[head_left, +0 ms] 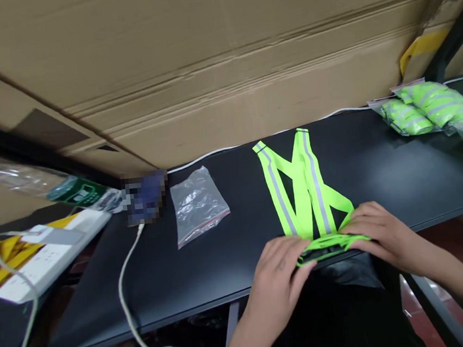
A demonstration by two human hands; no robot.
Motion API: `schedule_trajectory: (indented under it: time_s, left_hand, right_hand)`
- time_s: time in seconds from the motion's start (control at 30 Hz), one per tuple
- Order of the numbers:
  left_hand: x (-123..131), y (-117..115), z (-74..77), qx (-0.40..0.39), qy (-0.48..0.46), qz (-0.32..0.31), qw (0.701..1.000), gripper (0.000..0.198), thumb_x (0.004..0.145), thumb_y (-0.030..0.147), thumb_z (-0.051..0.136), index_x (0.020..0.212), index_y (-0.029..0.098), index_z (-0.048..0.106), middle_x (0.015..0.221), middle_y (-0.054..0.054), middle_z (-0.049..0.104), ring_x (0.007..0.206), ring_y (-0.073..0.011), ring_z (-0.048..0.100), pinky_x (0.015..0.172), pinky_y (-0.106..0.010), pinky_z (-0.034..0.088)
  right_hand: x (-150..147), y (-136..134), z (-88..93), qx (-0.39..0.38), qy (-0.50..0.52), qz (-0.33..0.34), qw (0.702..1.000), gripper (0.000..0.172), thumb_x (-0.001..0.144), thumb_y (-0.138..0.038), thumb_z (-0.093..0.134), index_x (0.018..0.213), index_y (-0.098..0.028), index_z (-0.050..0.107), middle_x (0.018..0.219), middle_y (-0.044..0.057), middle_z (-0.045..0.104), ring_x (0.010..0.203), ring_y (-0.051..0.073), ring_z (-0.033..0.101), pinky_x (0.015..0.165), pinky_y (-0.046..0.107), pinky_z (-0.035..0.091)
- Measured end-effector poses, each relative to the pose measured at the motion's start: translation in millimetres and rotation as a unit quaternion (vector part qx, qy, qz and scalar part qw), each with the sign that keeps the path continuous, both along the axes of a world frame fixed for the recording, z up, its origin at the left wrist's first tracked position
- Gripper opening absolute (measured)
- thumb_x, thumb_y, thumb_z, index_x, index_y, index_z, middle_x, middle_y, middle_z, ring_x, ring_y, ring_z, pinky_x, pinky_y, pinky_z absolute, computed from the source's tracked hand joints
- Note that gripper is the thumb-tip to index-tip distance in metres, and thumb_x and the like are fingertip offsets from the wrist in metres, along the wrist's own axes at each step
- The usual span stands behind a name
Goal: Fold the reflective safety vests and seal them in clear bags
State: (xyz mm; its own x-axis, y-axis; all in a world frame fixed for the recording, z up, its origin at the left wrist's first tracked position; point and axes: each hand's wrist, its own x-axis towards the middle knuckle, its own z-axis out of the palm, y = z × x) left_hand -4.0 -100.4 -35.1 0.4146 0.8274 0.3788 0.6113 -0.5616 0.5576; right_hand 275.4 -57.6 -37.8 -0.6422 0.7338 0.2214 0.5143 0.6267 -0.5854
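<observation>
Your left hand (pixel 277 283) and your right hand (pixel 381 238) are both at the lower end of the neon-yellow reflective vest (pixel 307 188), holding its gathered bottom straps between them. Your hands are close together, with the fingers curled over the webbing. The rest of the vest lies flat on the black tabletop (pixel 382 167), its silver-striped straps reaching away from you, while the gathered end sits at the table's near edge.

To the left of the vest lies a flat, clear zip bag (pixel 197 207) with a red seal. Further left is a pixelated, unreadable object (pixel 146 198), with a white cable (pixel 122 287) running from it over the table edge and looping below. Beyond that, a white power strip (pixel 47 262) rests on yellow packaging (pixel 6 260), and a clear plastic wrapper (pixel 23 182) with a green label lies behind it.

At the far right, bagged neon vests (pixel 428 108) are piled against the back of the table. A huge cardboard sheet (pixel 204 61) fills the wall behind, and a reddish floor (pixel 455 244) shows below the table on the right.
</observation>
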Motion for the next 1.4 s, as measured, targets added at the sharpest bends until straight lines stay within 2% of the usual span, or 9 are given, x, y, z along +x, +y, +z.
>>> schedule_trajectory:
  time_s: [0.13,0.27,0.43,0.57,0.73,0.9,1.13,1.3,1.4]
  left_hand:
    - [3.9,21.2,-0.9,-0.107,0.0,0.063,0.992,0.023,0.103,0.032,0.049,0.115,0.021,0.066,0.11,-0.01,0.065,0.115,-0.0267,0.056,0.093,-0.041,0.053]
    - [4.2,30.1,1.6,-0.153,0.052,0.109,0.981,0.028,0.104,0.041,0.047,0.11,0.024,0.069,0.113,-0.009,0.059,0.115,-0.0294,0.048,0.099,-0.05,0.045]
    - [8.2,31.4,3.9,-0.146,0.079,0.106,0.98,0.029,0.105,0.039,0.045,0.125,0.025,0.06,0.113,-0.007,0.064,0.111,-0.0279,0.049,0.093,-0.048,0.044]
    - [16.5,28.3,-0.5,-0.08,0.086,0.109,0.987,0.029,0.105,0.023,0.043,0.129,0.026,0.058,0.118,-0.009,0.059,0.113,-0.0279,0.052,0.092,-0.049,0.048]
    - [23.3,25.9,-4.2,-0.032,0.096,0.056,0.993,0.037,0.103,0.013,0.038,0.137,0.022,0.05,0.129,-0.013,0.055,0.137,-0.0307,0.045,0.11,-0.056,0.045]
    - [22.0,27.0,-1.0,-0.055,0.128,0.034,0.99,0.038,0.103,0.035,0.049,0.137,0.017,0.047,0.135,-0.016,0.051,0.145,-0.0348,0.039,0.113,-0.057,0.045]
    - [21.7,27.2,1.2,-0.039,0.128,0.044,0.99,0.032,0.102,0.03,0.052,0.132,0.02,0.055,0.133,-0.014,0.052,0.137,-0.0338,0.044,0.106,-0.055,0.05]
    - [21.6,27.4,1.0,-0.012,0.146,0.037,0.988,0.033,0.102,0.03,0.052,0.132,0.017,0.058,0.145,-0.014,0.053,0.143,-0.0342,0.038,0.11,-0.056,0.047]
    - [20.9,28.9,0.3,-0.001,0.154,0.024,0.988,0.033,0.103,0.031,0.05,0.131,0.016,0.058,0.148,-0.011,0.054,0.15,-0.032,0.031,0.115,-0.054,0.044]
  right_hand:
    - [-5.4,30.0,19.9,-0.149,-0.047,-0.036,0.987,0.032,0.099,-0.051,0.053,0.108,-0.028,0.073,0.104,0.007,0.068,0.107,0.027,0.058,0.093,0.045,0.049]
    - [-8.9,43.0,20.5,-0.195,-0.029,-0.005,0.98,0.039,0.1,-0.055,0.048,0.122,-0.029,0.069,0.119,0.009,0.06,0.116,0.027,0.056,0.105,0.049,0.044]
    - [-10.8,35.0,-5.2,-0.048,-0.019,-0.136,0.989,0.046,0.095,-0.056,0.057,0.13,-0.027,0.063,0.124,0.013,0.05,0.122,0.03,0.052,0.106,0.052,0.045]
    - [-16.2,23.3,-21.6,0.055,0.002,-0.227,0.972,0.053,0.094,-0.054,0.062,0.134,-0.02,0.056,0.107,0.013,0.063,0.098,0.03,0.061,0.082,0.047,0.057]
    - [-24.0,13.1,-18.6,0.147,-0.012,-0.19,0.97,0.038,0.101,-0.037,0.054,0.132,-0.017,0.063,0.105,0.015,0.066,0.098,0.03,0.06,0.085,0.048,0.054]
    - [-19.4,16.5,-10.7,0.083,-0.083,-0.172,0.978,0.048,0.099,-0.048,0.053,0.138,-0.02,0.059,0.113,0.015,0.062,0.103,0.031,0.058,0.087,0.051,0.051]
    - [-6.4,28.7,0.4,-0.008,-0.031,-0.108,0.994,0.053,0.097,-0.049,0.058,0.143,-0.025,0.051,0.123,0.011,0.065,0.112,0.028,0.062,0.093,0.049,0.055]
    - [-0.3,41.3,4.3,0.034,-0.052,-0.045,0.997,0.052,0.092,-0.053,0.065,0.134,-0.023,0.061,0.139,0.014,0.061,0.127,0.032,0.058,0.102,0.053,0.052]
    - [4.7,50.0,7.8,0.039,-0.08,0.017,0.996,0.065,0.089,-0.055,0.069,0.145,-0.025,0.053,0.147,0.012,0.057,0.137,0.032,0.052,0.111,0.056,0.045]
